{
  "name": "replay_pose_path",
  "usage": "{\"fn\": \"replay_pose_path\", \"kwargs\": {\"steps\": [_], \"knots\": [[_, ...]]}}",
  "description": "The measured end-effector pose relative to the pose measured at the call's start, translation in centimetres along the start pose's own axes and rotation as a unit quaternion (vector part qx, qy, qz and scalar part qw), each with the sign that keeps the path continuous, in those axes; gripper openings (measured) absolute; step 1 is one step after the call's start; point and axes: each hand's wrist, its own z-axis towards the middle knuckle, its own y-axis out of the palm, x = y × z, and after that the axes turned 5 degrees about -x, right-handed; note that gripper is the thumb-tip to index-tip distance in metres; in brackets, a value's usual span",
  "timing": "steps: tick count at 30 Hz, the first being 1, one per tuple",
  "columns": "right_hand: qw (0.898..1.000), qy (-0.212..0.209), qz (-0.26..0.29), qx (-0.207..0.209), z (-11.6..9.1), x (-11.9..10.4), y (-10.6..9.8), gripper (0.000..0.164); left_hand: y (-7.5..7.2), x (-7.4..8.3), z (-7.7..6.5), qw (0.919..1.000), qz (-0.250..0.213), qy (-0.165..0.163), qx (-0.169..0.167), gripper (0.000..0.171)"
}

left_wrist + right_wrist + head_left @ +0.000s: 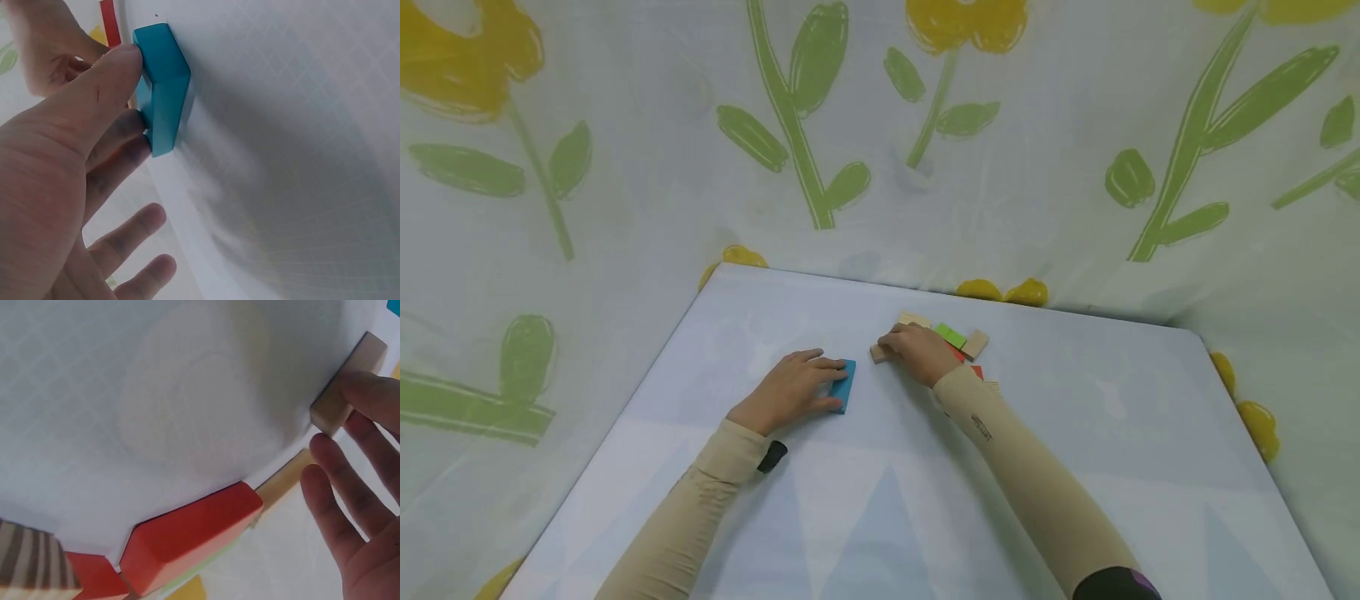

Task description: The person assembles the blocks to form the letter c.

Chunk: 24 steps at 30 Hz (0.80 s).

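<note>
On the white table, my left hand pinches a blue rectangular block between thumb and fingertips. The left wrist view shows the thumb on the near side of this block, two fingers behind it and the other fingers spread. To its right, my right hand pinches a plain wooden block between its thumb and a finger. In the right wrist view two other fingers are extended and hold nothing. A gap of bare tabletop lies between the two held blocks.
Several blocks lie around my right hand: a green one, plain wooden ones, red ones and a striped one. My right hand partly hides them. The table's far edge meets a flower-patterned backdrop.
</note>
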Motion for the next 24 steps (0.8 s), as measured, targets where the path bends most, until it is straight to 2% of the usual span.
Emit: {"fn": "replay_pose_path", "kwargs": {"steps": [14,24], "knots": [[1.000,0.006,0.016,0.006,1.5,-0.4,0.4,0.026,0.2,0.0,0.5,1.0000,0.000,0.006,0.001,0.055],[1.000,-0.004,0.025,-0.008,2.3,-0.9,0.6,0.027,0.4,-0.2,0.9,0.9999,0.002,0.012,0.000,0.054]]}}
